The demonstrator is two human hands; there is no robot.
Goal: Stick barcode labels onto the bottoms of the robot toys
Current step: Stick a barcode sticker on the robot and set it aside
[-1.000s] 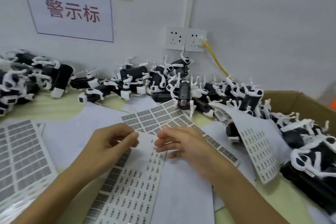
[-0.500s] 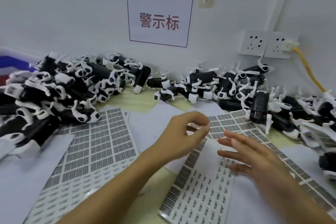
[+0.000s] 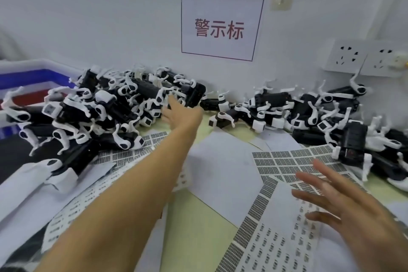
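A heap of black-and-white robot toys point(image 3: 114, 104) fills the left of the table, and another heap point(image 3: 309, 112) runs along the wall to the right. My left hand point(image 3: 180, 113) is stretched far forward, its fingers straight and touching a black toy point(image 3: 194, 95) at the near edge of the left heap. My right hand point(image 3: 344, 201) hovers open with spread fingers over the barcode label sheets point(image 3: 284, 161). Another part-used label sheet point(image 3: 265, 247) lies below it, and one more point(image 3: 152, 141) is half under the left heap.
A blue and red crate point(image 3: 28, 77) stands behind the left heap. On the wall are a white sign with red characters point(image 3: 220, 28) and two sockets point(image 3: 362, 56). Blank white backing papers point(image 3: 220, 174) cover the yellow-green table point(image 3: 194, 238).
My view has swung left. My left hand left the label sheet and reached forward to the left toy heap. My right hand lifted slightly and spread its fingers.
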